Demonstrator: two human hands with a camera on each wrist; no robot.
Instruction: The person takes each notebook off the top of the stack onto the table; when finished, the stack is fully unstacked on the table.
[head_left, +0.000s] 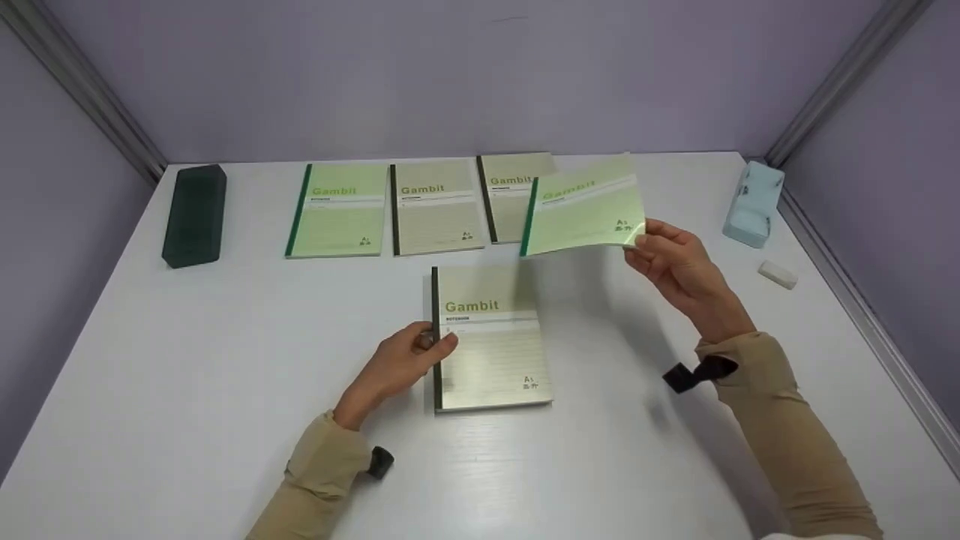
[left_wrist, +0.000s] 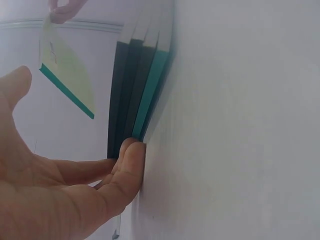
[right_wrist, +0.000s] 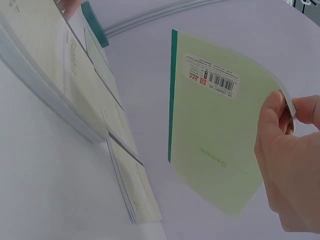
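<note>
My right hand (head_left: pixel 679 270) pinches a pale green notebook (head_left: pixel 581 210) with a green spine by its lower right corner. The notebook hangs tilted and bent above the table, its back cover with a barcode label (right_wrist: pixel 220 82) showing in the right wrist view. Near the middle lies a stack of notebooks (head_left: pixel 491 360), a beige "Gambit" cover on top. Black spines and, at the bottom, a green spine (left_wrist: pixel 151 92) show in the left wrist view. Against these spines rest the fingertips of my left hand (head_left: pixel 401 360), its thumb lifted off the cover.
Along the back lie a green notebook (head_left: pixel 337 225), a beige notebook (head_left: pixel 439 217) and another beige notebook (head_left: pixel 502 214), partly hidden behind the raised one. A dark green case (head_left: pixel 195 217) stands far left. At right are a light blue case (head_left: pixel 754 202) and a white eraser (head_left: pixel 778 274).
</note>
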